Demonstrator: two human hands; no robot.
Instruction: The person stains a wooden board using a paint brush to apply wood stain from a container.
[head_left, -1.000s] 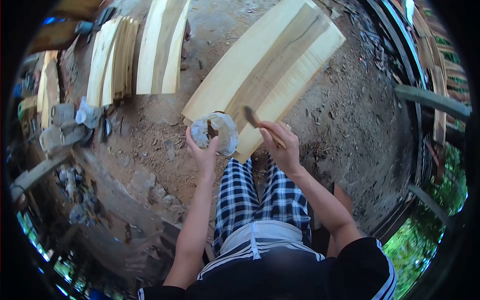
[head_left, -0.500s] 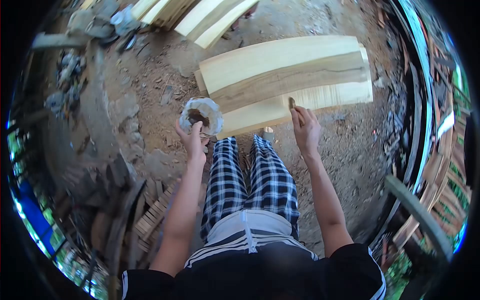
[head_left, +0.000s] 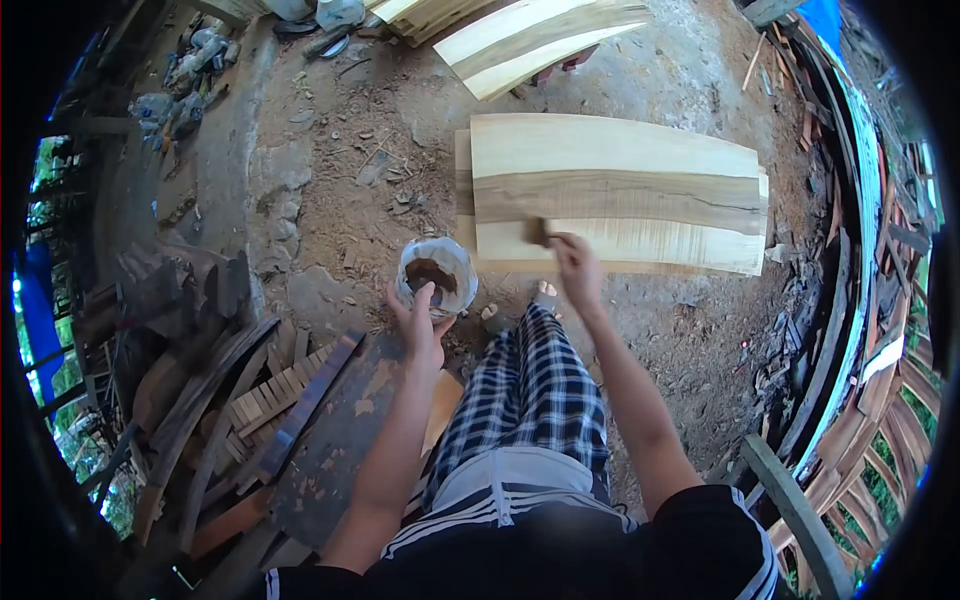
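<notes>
The plank [head_left: 620,190] is lying flat on the dirt ground [head_left: 700,330] atop another board, just ahead of the person's feet, and grit could be getting dragged into whatever the brush [head_left: 538,232] is spreading. The right hand [head_left: 578,268], fingers clamped on the brush, is pressing it against the plank's near edge. The left hand [head_left: 422,325], fingers wrapped round the small container [head_left: 437,275], is holding it tilted, so its dark contents could be slopping out.

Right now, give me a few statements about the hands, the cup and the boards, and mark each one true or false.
1. The left hand holds a cup. True.
2. The right hand is empty. False: its fingers grip a brush.
3. The brush touches the top board. True.
4. The cup stands on the board. False: it is held off the board's near left corner, over the dirt ground.
</notes>
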